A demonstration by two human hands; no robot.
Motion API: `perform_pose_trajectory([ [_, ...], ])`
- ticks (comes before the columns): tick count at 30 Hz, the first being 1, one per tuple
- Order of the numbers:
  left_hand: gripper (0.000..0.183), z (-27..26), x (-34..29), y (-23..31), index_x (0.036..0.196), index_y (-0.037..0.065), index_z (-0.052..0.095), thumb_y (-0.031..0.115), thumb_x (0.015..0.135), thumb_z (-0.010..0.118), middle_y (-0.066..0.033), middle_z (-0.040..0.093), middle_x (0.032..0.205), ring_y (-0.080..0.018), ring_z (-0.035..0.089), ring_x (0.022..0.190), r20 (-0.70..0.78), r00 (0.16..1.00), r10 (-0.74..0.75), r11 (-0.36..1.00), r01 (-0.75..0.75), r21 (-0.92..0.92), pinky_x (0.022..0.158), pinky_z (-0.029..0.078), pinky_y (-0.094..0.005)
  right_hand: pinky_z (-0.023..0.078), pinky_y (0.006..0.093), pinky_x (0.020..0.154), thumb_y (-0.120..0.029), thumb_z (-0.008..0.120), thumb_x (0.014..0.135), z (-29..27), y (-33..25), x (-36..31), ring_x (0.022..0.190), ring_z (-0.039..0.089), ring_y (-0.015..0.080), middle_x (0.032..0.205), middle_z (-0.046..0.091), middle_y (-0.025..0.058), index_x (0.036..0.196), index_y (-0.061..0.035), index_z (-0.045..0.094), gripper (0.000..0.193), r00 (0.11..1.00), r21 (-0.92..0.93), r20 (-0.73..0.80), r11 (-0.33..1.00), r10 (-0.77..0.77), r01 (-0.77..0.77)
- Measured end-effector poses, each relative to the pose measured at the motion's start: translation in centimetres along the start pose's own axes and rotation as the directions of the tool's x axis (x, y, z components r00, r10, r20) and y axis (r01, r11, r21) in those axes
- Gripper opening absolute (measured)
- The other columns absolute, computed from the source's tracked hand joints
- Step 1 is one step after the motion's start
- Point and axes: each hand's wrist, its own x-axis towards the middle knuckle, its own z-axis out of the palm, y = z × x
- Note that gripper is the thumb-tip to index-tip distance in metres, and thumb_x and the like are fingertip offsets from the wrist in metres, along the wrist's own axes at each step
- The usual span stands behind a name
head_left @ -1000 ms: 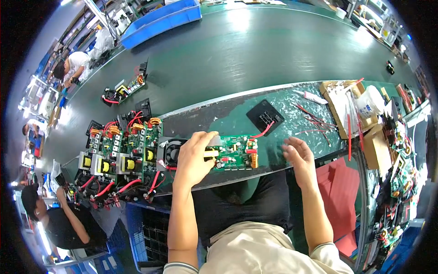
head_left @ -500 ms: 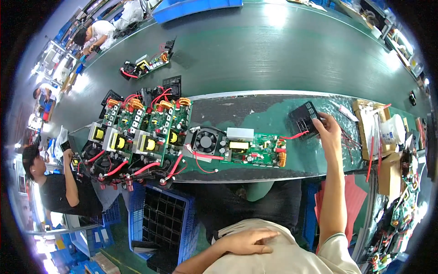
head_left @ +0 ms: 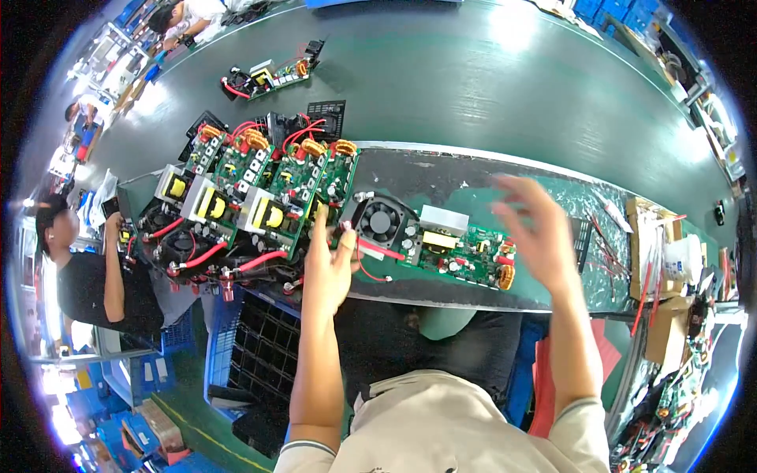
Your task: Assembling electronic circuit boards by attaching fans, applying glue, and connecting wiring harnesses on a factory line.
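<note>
A green circuit board with a silver heatsink lies on the bench. At its left end sits a black cooling fan with a thick red wire. My left hand is beside the fan's left edge, thumb and forefinger apart; whether it touches the edge I cannot tell. My right hand, blurred, hovers by the board's right end with spread fingers and nothing visible in them. Behind it, a black slotted panel is partly hidden.
Several upright circuit boards with red wires crowd the left. Beyond them, another board assembly lies on the green belt. A cardboard tray and loose red wires are on the right. A co-worker sits left.
My left hand has risen from my lap to the fan. The right hand has let go of the black panel and moved left. The whole view has shifted slightly.
</note>
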Motion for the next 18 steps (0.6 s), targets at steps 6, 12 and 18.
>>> perform_pose_trajectory([
  [6, 0.038, 2.6, 4.0, 0.5, 0.125, 0.002, 0.061, -0.009, 0.089, 0.058, -0.0097, 0.06, 0.12, -0.0184, 0.066, 0.098, 0.099, 0.886, 0.453, 0.882, -0.462, 0.092, 0.08, 0.054, -0.0273, 0.054, 0.0348, 0.074, -0.01, 0.074, 0.083, 7.9, 2.6, 8.6, 0.079, 0.065, 0.0206, 0.098, 0.07, 0.0167, 0.116, 0.0031, 0.061, 0.038, 0.935, -0.016, 0.353, 0.999, -0.037, 0.045],
  [12, 0.062, 3.9, 3.8, 2.9, 0.144, 0.009, 0.043, 0.001, 0.088, 0.07, -0.014, 0.054, 0.133, -0.0269, 0.061, 0.115, 0.089, 0.847, 0.523, 0.852, -0.516, -0.092, 0.096, 0.052, -0.0364, 0.054, 0.0318, 0.078, -0.006, 0.072, 0.084, 7.6, 6.3, 8.7, 0.085, 0.066, 0.0159, 0.093, 0.071, 0.0123, 0.104, 0.0081, 0.066, 0.026, 0.931, 0.14, 0.342, 0.973, 0.126, -0.183],
  [18, 0.077, 4.7, -0.4, 0.9, 0.153, 0.017, 0.034, -0.008, 0.086, 0.064, -0.011, 0.066, 0.105, -0.0152, 0.066, 0.082, 0.206, 0.944, 0.259, 0.928, -0.302, 0.218, 0.075, 0.055, -0.0282, 0.053, 0.035, 0.076, -0.012, 0.072, 0.084, 6.2, 6.7, 8.6, 0.078, 0.067, 0.0228, 0.087, 0.071, 0.0165, 0.102, 0.0043, 0.07, 0.024, 0.938, 0.171, 0.329, 0.971, 0.104, -0.167],
])
